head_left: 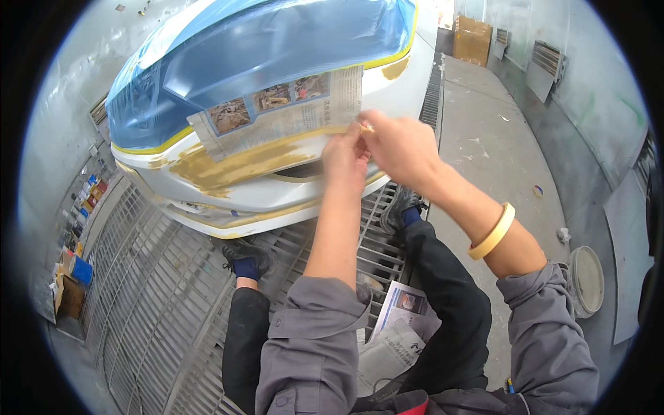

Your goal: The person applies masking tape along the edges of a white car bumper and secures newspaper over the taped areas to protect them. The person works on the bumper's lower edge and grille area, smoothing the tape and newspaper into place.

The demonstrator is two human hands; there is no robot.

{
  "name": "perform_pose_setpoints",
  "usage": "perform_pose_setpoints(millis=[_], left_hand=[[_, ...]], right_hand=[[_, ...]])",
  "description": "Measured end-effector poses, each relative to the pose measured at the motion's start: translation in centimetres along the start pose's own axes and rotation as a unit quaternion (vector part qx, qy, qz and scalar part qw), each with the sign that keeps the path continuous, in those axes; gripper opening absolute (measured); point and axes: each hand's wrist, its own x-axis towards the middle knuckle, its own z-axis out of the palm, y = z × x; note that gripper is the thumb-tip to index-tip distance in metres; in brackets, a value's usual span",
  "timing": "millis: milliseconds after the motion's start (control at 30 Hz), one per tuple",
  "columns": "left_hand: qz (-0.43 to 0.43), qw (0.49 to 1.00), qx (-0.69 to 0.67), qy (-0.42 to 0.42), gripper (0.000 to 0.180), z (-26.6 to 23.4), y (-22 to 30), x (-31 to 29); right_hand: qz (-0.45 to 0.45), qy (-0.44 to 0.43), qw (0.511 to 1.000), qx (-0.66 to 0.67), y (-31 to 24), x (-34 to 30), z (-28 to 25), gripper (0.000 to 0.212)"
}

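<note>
My left hand [344,160] and my right hand [402,146] meet fingertip to fingertip in front of the white car bumper [270,194]. Both are closed in a pinch and slightly blurred. A small pale yellow bit, seemingly masking tape [367,128], shows between the right fingertips; what the left fingers pinch is hidden. Just left of the hands, a newspaper sheet [277,117] lies against the bumper, its lower edge above tan sanded patches [207,169]. Around my right forearm hangs a roll of yellow masking tape [493,232].
Blue masking film [277,41] edged with yellow tape covers the car above. My feet rest on a metal floor grating [159,277]. More newspaper [394,353] lies between my legs. A white bucket [586,280] stands at right, boxes and cans [76,270] at left, a cardboard box [472,41] far back.
</note>
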Motion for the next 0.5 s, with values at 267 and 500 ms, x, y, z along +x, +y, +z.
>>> perform_pose_setpoints(millis=[267,500], left_hand=[[-0.059,0.996,-0.071,-0.005,0.024,0.6,0.2,-0.5],[-0.107,0.971,-0.12,-0.176,0.028,-2.4,0.2,0.1]], right_hand=[[0.145,0.207,0.932,0.261,-2.4,-6.6,-1.5,0.023],[0.239,0.104,0.908,0.328,1.7,-0.1,2.8,0.059]])
